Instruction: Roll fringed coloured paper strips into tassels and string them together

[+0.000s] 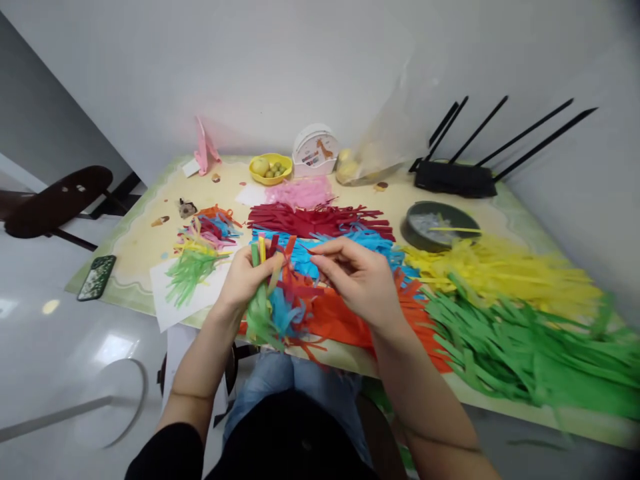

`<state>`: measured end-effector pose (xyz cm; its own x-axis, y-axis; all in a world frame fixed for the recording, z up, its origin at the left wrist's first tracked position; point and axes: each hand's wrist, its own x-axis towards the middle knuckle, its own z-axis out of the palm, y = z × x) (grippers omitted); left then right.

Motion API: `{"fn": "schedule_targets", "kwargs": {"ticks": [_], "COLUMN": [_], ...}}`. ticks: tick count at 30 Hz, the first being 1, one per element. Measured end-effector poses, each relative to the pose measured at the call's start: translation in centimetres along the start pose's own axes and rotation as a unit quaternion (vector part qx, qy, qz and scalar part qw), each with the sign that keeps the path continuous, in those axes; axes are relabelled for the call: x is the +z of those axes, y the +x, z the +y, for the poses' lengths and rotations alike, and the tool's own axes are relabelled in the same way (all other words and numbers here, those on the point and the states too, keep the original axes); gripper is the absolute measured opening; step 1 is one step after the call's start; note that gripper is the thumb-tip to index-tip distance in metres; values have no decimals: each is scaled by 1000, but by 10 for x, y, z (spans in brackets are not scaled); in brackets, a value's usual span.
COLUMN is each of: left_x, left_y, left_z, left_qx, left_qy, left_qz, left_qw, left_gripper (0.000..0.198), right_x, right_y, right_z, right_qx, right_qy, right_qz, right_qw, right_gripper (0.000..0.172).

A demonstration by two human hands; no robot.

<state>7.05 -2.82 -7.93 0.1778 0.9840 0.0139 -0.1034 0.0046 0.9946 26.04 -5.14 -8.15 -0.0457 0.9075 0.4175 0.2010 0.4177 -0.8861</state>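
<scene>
My left hand (249, 268) is closed around a bunch of paper strips (260, 313) in green, yellow, red, orange and blue, whose ends hang below the fingers. Thumb and forefinger of my right hand (357, 273) pinch a thin dark red strip (306, 248) just right of the bunch. Under and behind the hands lie fringed sheets: orange (345, 319), blue (367, 238) and dark red (320, 217). To the right spread a yellow fringed pile (505, 267) and a green fringed pile (540, 347).
Colourful strip bundles (193, 263) lie left, partly on white paper (165, 293). A phone (97, 277) sits at the left edge. Behind are pink shreds (300, 192), a yellow fruit bowl (256, 177), a giraffe-printed holder (313, 152), a round tin (415, 233) and a router (455, 179).
</scene>
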Motion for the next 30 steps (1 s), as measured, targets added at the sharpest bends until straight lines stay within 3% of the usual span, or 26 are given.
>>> {"fn": "schedule_targets", "kwargs": {"ticks": [5,24,30], "left_x": [10,14,16], "left_y": [4,8,8], "left_z": [8,0,-4], "left_qx": [-39,-65,-48], "left_qy": [-39,-64,0], "left_qz": [-20,-62,-28], "left_qw": [998,994,998], "left_gripper": [48,48,38], "right_x": [-4,-11,-12], "right_y": [4,7,9], "right_z": [-3,-2,-2], "right_qx": [-17,16,53], "right_qy": [7,17,42], "right_qz": [-20,-32,-52], "right_qw": [1000,999,996], "right_gripper": [9,12,16]}}
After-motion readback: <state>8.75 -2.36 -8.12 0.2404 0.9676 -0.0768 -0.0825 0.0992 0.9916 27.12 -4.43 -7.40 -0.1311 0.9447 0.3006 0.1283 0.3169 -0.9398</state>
